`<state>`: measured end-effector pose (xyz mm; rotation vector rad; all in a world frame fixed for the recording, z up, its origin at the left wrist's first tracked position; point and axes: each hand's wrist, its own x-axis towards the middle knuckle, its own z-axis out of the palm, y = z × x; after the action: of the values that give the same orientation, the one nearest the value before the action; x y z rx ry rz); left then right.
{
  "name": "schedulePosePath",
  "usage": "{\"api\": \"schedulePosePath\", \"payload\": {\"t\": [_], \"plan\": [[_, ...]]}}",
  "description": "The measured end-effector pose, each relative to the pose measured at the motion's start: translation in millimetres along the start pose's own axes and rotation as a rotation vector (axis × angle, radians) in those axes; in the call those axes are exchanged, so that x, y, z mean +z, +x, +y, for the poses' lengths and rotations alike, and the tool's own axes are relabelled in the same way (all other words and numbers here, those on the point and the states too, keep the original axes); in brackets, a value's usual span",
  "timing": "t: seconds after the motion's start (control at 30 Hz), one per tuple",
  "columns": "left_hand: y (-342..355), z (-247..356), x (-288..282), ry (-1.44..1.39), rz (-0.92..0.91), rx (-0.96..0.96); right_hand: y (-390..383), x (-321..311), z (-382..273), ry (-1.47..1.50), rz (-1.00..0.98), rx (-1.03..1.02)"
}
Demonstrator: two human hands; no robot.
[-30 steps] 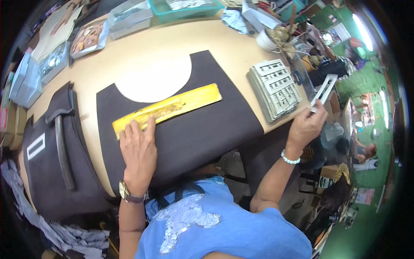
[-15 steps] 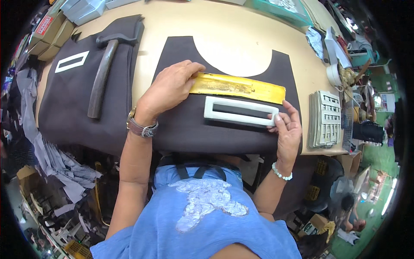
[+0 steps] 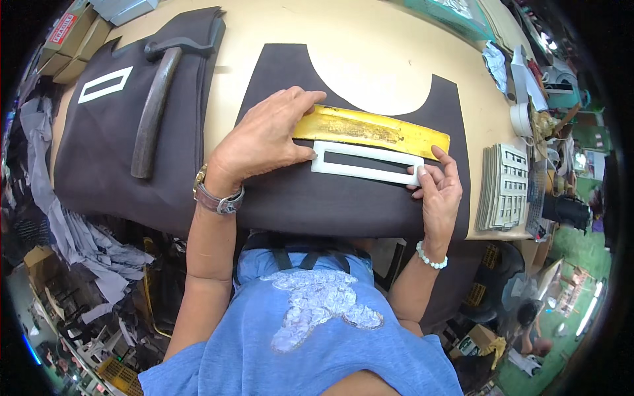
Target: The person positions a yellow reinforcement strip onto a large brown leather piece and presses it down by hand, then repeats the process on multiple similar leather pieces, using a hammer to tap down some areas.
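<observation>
Right in the middle of the frame, there was the white rectangular frame (image 3: 370,154), long and slotted, set just under the lower edge of the yellow strip (image 3: 376,129) and running almost level with it! The right hand (image 3: 436,181) had its right end: that grip was narrow, thumb and curled fingers pinching the frame, while the index finger reached up to the strip's lower right corner. And over came the left hand (image 3: 267,142) from the lower left, its grip wide, thumb tip at the frame's left end, the other fingers arched over the left end of the strip. Whether the frame lay quite flat could not be told.

Beneath it all spread the dark panel (image 3: 356,211), a big curved notch in its upper edge, laid out on the pale bench (image 3: 396,39). Over to the left of the frame, a hammer (image 3: 155,115) rested on a dark folded pile (image 3: 92,152), with a second white frame (image 3: 104,78) beside it. Out on the right side stood a stack of slotted cards (image 3: 492,188), a white roll (image 3: 520,120) above it; cardboard boxes (image 3: 69,39) filled the upper left corner, and a teal bin (image 3: 462,20) sat at upper right.
</observation>
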<state>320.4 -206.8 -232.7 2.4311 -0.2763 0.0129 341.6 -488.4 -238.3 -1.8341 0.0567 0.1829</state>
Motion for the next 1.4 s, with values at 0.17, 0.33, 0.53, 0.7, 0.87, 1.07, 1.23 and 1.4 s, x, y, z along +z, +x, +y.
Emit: {"api": "schedulePosePath", "payload": {"t": [0.17,0.33,0.53,0.7,0.87,1.07,1.23,1.4], "plan": [[2,3,0,0.026,0.000,0.026,-1,0,-2,-0.038,0.038,-0.007],[2,8,-2,0.037,-0.019,-0.007,-2,1,2,-0.320,0.188,-0.141],[2,11,-4,0.037,-0.037,-0.026,-3,1,2,-0.262,0.199,-0.088],[1,13,-4,0.039,-0.033,-0.023,-4,1,1,-0.294,0.220,-0.083],[-1,13,-3,0.031,-0.034,-0.025,-6,5,2,-0.288,0.223,-0.129],[-16,38,9,0.157,0.084,-0.005,-11,9,4,-0.812,0.204,-0.451],[-42,31,35,0.379,0.150,0.169,-4,-7,-6,-0.717,0.056,-0.308],[-49,35,44,0.535,0.179,0.199,-18,41,-5,-0.781,0.171,-0.777]]}}
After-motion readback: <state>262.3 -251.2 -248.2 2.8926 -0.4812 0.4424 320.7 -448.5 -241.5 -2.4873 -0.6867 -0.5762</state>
